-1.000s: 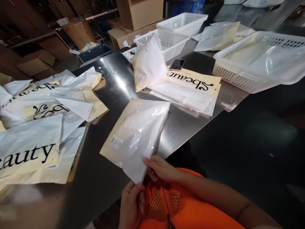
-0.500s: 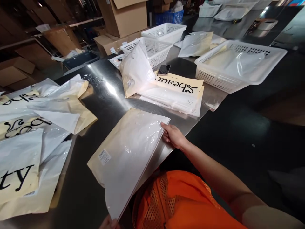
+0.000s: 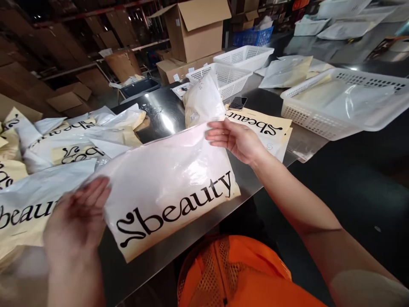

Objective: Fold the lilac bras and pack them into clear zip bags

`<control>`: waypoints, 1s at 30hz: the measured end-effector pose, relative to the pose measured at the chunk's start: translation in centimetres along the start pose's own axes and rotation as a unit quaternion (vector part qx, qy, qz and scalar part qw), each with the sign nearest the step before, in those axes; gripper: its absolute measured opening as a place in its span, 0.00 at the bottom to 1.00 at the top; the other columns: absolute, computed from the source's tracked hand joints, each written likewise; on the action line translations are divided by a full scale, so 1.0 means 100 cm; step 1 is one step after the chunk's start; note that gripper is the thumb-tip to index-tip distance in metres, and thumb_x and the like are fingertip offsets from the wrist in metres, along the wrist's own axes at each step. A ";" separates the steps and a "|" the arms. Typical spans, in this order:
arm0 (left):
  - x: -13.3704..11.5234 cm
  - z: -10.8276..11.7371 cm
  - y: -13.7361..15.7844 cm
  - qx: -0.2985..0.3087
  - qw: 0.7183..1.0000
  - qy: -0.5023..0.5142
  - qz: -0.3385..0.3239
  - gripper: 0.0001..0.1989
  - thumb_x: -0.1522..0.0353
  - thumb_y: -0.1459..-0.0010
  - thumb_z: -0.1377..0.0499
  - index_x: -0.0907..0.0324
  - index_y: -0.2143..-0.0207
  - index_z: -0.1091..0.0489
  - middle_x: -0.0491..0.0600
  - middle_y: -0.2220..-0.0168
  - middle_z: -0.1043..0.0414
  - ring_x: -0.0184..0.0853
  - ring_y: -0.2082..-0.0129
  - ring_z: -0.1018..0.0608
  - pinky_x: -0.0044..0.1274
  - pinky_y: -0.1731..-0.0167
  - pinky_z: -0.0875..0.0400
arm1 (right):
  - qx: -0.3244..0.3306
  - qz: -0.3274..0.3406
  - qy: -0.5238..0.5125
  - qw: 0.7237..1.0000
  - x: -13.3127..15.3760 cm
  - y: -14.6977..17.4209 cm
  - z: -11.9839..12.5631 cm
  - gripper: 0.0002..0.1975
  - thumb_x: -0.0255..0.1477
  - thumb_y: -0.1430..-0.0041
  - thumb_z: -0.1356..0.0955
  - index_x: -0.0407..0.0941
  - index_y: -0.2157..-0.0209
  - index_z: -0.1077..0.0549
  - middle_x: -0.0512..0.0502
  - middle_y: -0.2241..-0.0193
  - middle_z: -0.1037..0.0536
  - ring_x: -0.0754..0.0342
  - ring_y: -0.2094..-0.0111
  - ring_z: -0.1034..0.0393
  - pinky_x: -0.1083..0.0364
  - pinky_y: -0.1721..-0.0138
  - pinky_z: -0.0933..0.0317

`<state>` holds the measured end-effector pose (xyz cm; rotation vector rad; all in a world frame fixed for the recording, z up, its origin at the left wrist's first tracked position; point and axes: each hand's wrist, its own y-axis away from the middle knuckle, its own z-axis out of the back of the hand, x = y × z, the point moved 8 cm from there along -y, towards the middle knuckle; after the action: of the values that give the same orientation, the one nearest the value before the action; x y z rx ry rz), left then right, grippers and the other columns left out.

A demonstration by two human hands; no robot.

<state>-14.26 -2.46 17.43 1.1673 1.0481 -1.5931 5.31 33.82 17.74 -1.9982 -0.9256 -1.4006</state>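
A white and cream mailing bag [image 3: 166, 170], printed "Sbeauty" in black, lies tilted over the near table edge with its printed face toward me. My right hand [image 3: 238, 138] grips its upper right corner, fingers laid across the front. At the upper left corner is my left hand [image 3: 78, 213], blurred, with its fingers stretched out and touching or just over the bag's edge. Behind my right hand rests a stack of similar bags [image 3: 265, 123], and a puffy filled bag [image 3: 204, 100] leans beside that stack.
More printed bags [image 3: 79, 132] are heaped on the left of the metal table [image 3: 156, 251]. White plastic baskets [image 3: 319, 119] stand at the right and back, near a phone [image 3: 238, 102]. Cardboard boxes [image 3: 201, 38] are stacked beyond the table.
The bag has been turned over: its plain labelled side faced me, now its printed side does. My left hand has risen from the lower edge to the left. The view has shifted slightly.
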 end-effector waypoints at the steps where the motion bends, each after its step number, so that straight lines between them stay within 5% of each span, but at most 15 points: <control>1: 0.011 -0.012 -0.006 -0.003 0.997 0.071 0.029 0.13 0.56 0.40 0.47 0.56 0.66 0.35 0.49 0.58 0.23 0.45 0.49 0.24 0.39 0.45 0.29 | -0.010 0.009 0.039 0.999 -0.004 0.000 0.008 0.17 0.34 0.31 0.41 0.39 0.55 0.26 0.44 0.63 0.21 0.56 0.61 0.25 0.56 0.58 0.31; 4: 0.047 -0.031 0.010 0.003 0.998 0.054 0.045 0.17 0.56 0.46 0.39 0.58 0.60 0.31 0.52 0.53 0.24 0.47 0.49 0.24 0.40 0.44 0.32 | -0.074 0.023 0.266 0.961 -0.029 0.030 0.052 0.15 0.38 0.36 0.34 0.42 0.54 0.26 0.45 0.62 0.22 0.55 0.62 0.27 0.57 0.61 0.34; 6: 0.070 -0.016 0.042 -0.019 0.988 -0.143 0.046 0.25 0.53 0.48 0.39 0.57 0.51 0.32 0.55 0.50 0.26 0.50 0.48 0.25 0.43 0.45 0.33 | -0.088 -0.040 0.424 0.901 -0.057 0.070 0.081 0.19 0.45 0.36 0.36 0.42 0.63 0.24 0.46 0.70 0.22 0.54 0.69 0.28 0.57 0.67 0.37; 8: 0.093 0.010 0.073 -0.025 0.923 -0.371 0.100 0.28 0.50 0.45 0.43 0.57 0.49 0.34 0.57 0.53 0.26 0.53 0.52 0.24 0.44 0.51 0.31 | -0.063 -0.148 0.494 0.854 -0.092 0.114 0.099 0.27 0.49 0.34 0.41 0.43 0.71 0.26 0.47 0.78 0.24 0.54 0.75 0.30 0.56 0.70 0.41; 11: 0.129 0.034 0.104 0.078 0.802 -0.546 0.227 0.26 0.46 0.41 0.53 0.56 0.57 0.30 0.58 0.60 0.25 0.53 0.63 0.23 0.39 0.66 0.31 | 0.000 -0.258 0.421 0.870 -0.139 0.165 0.091 0.30 0.53 0.35 0.43 0.43 0.74 0.28 0.46 0.78 0.24 0.54 0.77 0.29 0.57 0.72 0.41; 13: 0.144 0.032 0.113 0.141 0.770 -0.567 0.255 0.26 0.47 0.39 0.57 0.55 0.64 0.30 0.58 0.63 0.25 0.51 0.67 0.24 0.35 0.71 0.34 | 0.020 -0.279 0.323 0.904 -0.160 0.179 0.076 0.30 0.55 0.37 0.41 0.43 0.73 0.29 0.47 0.78 0.24 0.55 0.77 0.29 0.58 0.74 0.41; 16: 0.147 0.016 0.112 0.153 0.772 -0.585 0.197 0.24 0.52 0.36 0.60 0.55 0.71 0.34 0.57 0.66 0.28 0.47 0.67 0.25 0.31 0.73 0.38 | 0.001 -0.277 0.247 0.929 -0.176 0.178 0.071 0.32 0.59 0.41 0.40 0.43 0.74 0.31 0.49 0.81 0.28 0.57 0.80 0.33 0.59 0.76 0.43; 21: 0.144 0.006 0.118 0.122 0.781 -0.596 0.145 0.22 0.56 0.34 0.61 0.54 0.75 0.40 0.54 0.69 0.31 0.45 0.68 0.27 0.29 0.74 0.42 | -0.007 -0.298 0.255 0.920 -0.181 0.172 0.082 0.32 0.60 0.44 0.39 0.43 0.76 0.32 0.49 0.83 0.31 0.57 0.81 0.37 0.58 0.76 0.44; 23: 0.146 0.014 0.120 0.135 0.786 -0.578 0.172 0.23 0.53 0.35 0.60 0.54 0.75 0.38 0.53 0.70 0.30 0.44 0.69 0.27 0.29 0.74 0.41 | -0.009 -0.279 0.351 0.894 -0.168 0.172 0.086 0.31 0.58 0.42 0.40 0.44 0.78 0.33 0.47 0.80 0.29 0.55 0.79 0.35 0.57 0.75 0.44; 25: 0.138 0.022 0.110 0.126 0.799 -0.562 0.173 0.23 0.51 0.37 0.57 0.54 0.73 0.35 0.52 0.69 0.29 0.44 0.69 0.27 0.30 0.71 0.38 | -0.035 -0.233 0.497 0.835 -0.144 0.171 0.091 0.30 0.56 0.40 0.41 0.45 0.81 0.35 0.46 0.79 0.28 0.54 0.78 0.34 0.56 0.75 0.48; 27: 0.112 0.021 0.082 0.079 0.825 -0.551 0.094 0.20 0.51 0.38 0.54 0.56 0.69 0.33 0.54 0.67 0.28 0.47 0.64 0.25 0.33 0.64 0.34 | -0.055 -0.187 0.584 0.788 -0.121 0.169 0.091 0.31 0.56 0.40 0.41 0.45 0.83 0.37 0.46 0.82 0.31 0.53 0.80 0.37 0.55 0.76 0.51; 30: 0.065 -0.008 0.022 0.048 0.889 -0.451 -0.064 0.20 0.54 0.40 0.48 0.61 0.61 0.30 0.58 0.59 0.28 0.51 0.49 0.29 0.39 0.45 0.39 | 0.002 -0.154 0.552 0.820 -0.114 0.161 0.071 0.29 0.54 0.39 0.41 0.46 0.82 0.36 0.47 0.83 0.32 0.53 0.80 0.37 0.55 0.75 0.49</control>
<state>-13.08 -3.37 10.67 0.2949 0.4249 -1.9931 19.31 26.31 4.09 -0.6997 -0.6555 -2.2844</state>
